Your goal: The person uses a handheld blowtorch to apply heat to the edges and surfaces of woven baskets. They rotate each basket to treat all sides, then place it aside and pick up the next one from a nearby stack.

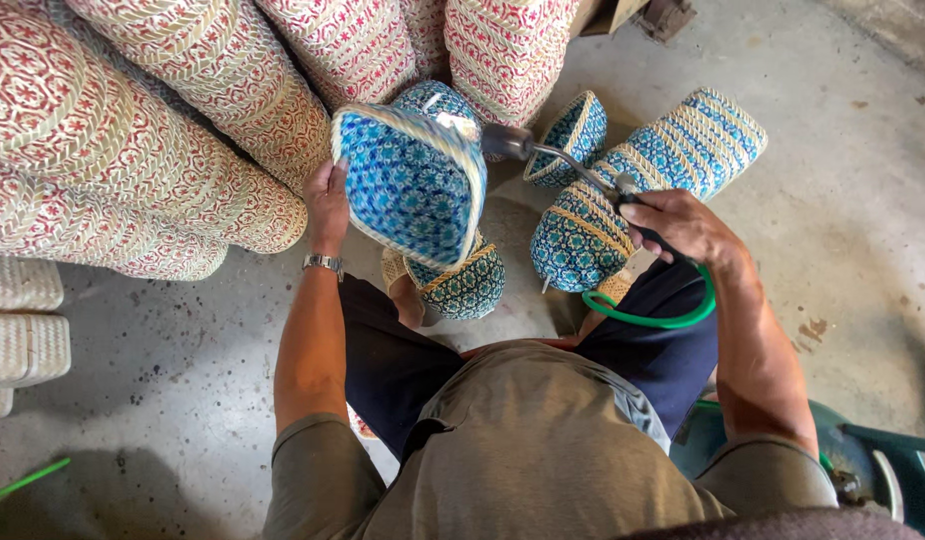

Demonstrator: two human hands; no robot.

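Red-and-white woven baskets [163, 130] stacked at far left. Your left hand [328, 195] grips the rim of a blue woven basket [413, 185], tilted, held above your knees. Your right hand [683, 225] is closed round a metal spray gun [553, 158] with green hose [653, 315], nozzle at the basket's rim. Blue baskets [643, 180] lie behind it.

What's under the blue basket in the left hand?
Under the blue basket, held by the left hand, another blue woven basket rests on the person's lap. Its top is covered by the held one. The spray tool in the right hand meets the held basket's rim.
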